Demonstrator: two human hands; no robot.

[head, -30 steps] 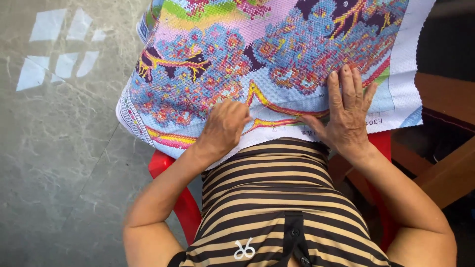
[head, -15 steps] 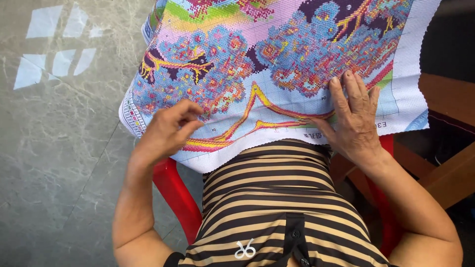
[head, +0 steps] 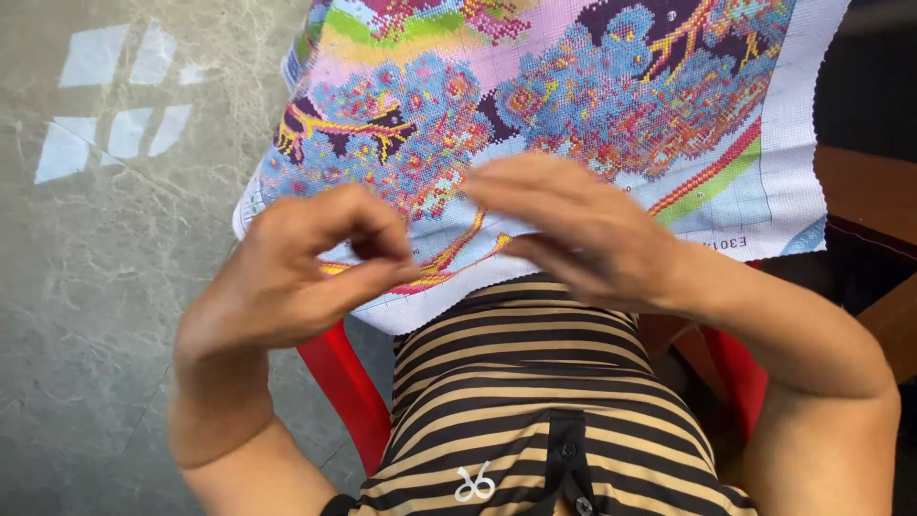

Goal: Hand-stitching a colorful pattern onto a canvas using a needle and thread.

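Two bare hands, raised above a cross-stitch canvas.

Item 1: left hand [head: 306, 263]. Lifted clear of the cloth, fingers curled in, thumb tip meeting the forefinger in a pinch. Whether a needle or thread sits in the pinch cannot be told; nothing shows there.

Item 2: right hand [head: 573, 225]. Held flat and slack, fingers stretched out toward the left hand, fingertips near it but apart. Blurred; it appears to hover just over the near edge of the cloth, and whether it touches the cloth cannot be told. Nothing visibly held.

Item 3: large rectangular cross-stitch canvas [head: 535, 105], white gridded fabric, worked in blue, pink, red, purple, green and yellow with branch-like figures. Lies spread across the person's lap and reaches away toward the top of the view; its unstitched white border lies over the striped garment.

Item 4: black-and-tan horizontally striped top [head: 535, 401], with a dark buttoned placket at the lower middle.

Item 5: red plastic chair [head: 349, 392], edges showing at both sides of the torso.

Item 6: grey mottled stone floor [head: 105, 315], left, with pale patches of window light.

Item 7: brown wooden furniture [head: 864, 196], right edge, partly seen.
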